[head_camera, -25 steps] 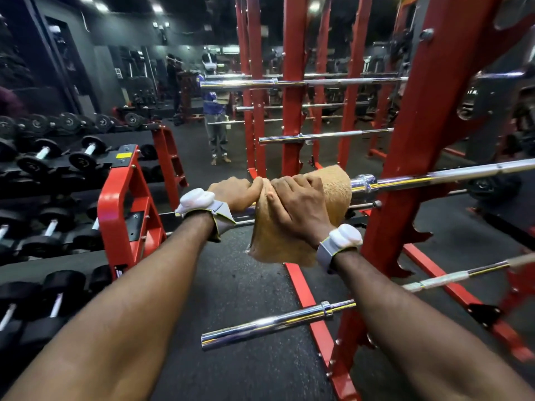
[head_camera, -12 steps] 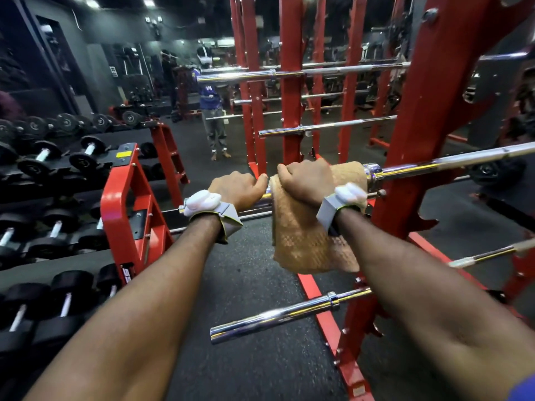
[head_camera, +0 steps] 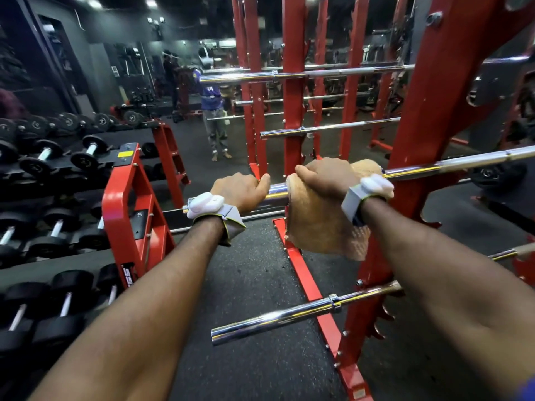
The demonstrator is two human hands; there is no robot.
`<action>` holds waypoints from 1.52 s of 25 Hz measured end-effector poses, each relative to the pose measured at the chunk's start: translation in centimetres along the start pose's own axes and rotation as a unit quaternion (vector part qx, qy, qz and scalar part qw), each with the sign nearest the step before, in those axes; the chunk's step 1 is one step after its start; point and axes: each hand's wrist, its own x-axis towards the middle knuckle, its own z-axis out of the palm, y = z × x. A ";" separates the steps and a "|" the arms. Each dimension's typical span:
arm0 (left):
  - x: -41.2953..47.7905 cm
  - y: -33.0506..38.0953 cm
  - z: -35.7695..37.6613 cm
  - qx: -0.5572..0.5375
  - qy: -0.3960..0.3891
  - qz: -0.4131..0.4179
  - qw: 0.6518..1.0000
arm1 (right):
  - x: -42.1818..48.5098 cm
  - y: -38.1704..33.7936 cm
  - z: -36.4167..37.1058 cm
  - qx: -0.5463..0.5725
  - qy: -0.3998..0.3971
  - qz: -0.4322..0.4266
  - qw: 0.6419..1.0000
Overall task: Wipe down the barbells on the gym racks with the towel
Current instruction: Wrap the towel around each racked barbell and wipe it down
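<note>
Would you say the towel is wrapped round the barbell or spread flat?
Wrapped: the right hand grips the towel over the barbell, ends hanging.

Headcount time: two hands, left hand [head_camera: 237, 189] and right hand [head_camera: 327, 176], with two white wrist bands [head_camera: 205, 204] between them. One towel [head_camera: 318, 224]. Four chrome barbells poking out of the one red rack [head_camera: 425, 134]: top bar [head_camera: 237, 77], second bar [head_camera: 333, 127], gripped bar [head_camera: 419, 169], bottom bar [head_camera: 275, 319]. Dumbbells [head_camera: 84, 161] on the left, a dozen-plus I think, it's too dark back there to count them properly.
</note>
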 end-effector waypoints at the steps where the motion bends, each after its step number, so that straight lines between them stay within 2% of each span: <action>1: 0.1 0.2 0.0 -0.005 -0.003 0.000 1.000 | 0.9 -0.7 -0.7 0.000 -0.071 0.030 0.997; 3: 0.1 0.4 -0.2 -0.011 -0.006 0.000 1.000 | 1.8 -2.2 -1.5 0.007 -0.133 0.063 0.989; 5: 0.1 0.4 -0.2 -0.016 -0.010 -0.004 1.000 | 1.6 -3.3 -0.6 0.015 -0.098 0.050 0.994; 7: 0.2 0.2 -0.3 -0.024 -0.015 -0.006 1.000 | -0.3 -4.6 1.7 0.010 0.048 0.028 0.998; 9: 0.2 0.2 -0.4 -0.032 -0.019 -0.003 0.999 | -2.6 -5.5 3.7 -0.013 0.217 0.011 0.976; 10: 0.2 0.2 -0.4 -0.033 -0.017 -0.002 0.999 | -3.3 -5.5 4.4 -0.023 0.259 0.003 0.966; 11: 0.3 0.1 -0.2 -0.031 -0.015 0.000 0.999 | -3.7 -5.2 4.9 -0.032 0.265 -0.013 0.964; 14: 0.4 -0.2 0.2 -0.016 -0.008 0.010 1.000 | -3.2 -3.1 4.7 -0.069 0.249 -0.086 0.962; 16: 0.3 -0.3 0.3 -0.008 0.000 0.003 1.000 | -2.1 -1.8 3.8 -0.079 0.224 -0.106 0.966; 21: 0.1 -0.2 0.2 -0.010 0.005 0.000 1.000 | 0.6 0.0 1.3 0.017 0.063 -0.057 0.996; 23: 0.2 -0.1 0.1 -0.019 0.003 -0.001 1.000 | 0.2 -0.5 1.6 -0.018 0.082 -0.043 0.995; 25: -0.1 0.1 -0.1 -0.018 0.002 0.000 1.000 | -1.3 -1.6 2.9 -0.041 0.166 -0.004 0.985; 27: -0.4 0.3 -0.4 -0.018 0.001 0.001 1.000 | -3.0 -2.8 4.6 -0.020 0.239 0.015 0.971; 29: -0.3 0.3 -0.5 -0.019 -0.004 0.004 1.000 | -4.9 -3.4 6.3 0.015 0.255 -0.008 0.967; 32: 0.0 0.2 -0.3 -0.015 -0.007 0.001 1.000 | -6.6 -3.0 8.1 0.006 0.229 -0.065 0.971; 36: 0.3 0.1 -0.1 -0.018 -0.011 0.004 1.000 | -5.3 -1.8 5.2 0.019 0.103 -0.099 0.990; 38: 0.4 0.0 -0.1 -0.022 -0.013 -0.002 1.000 | -4.2 -1.3 3.6 0.036 0.074 -0.111 0.990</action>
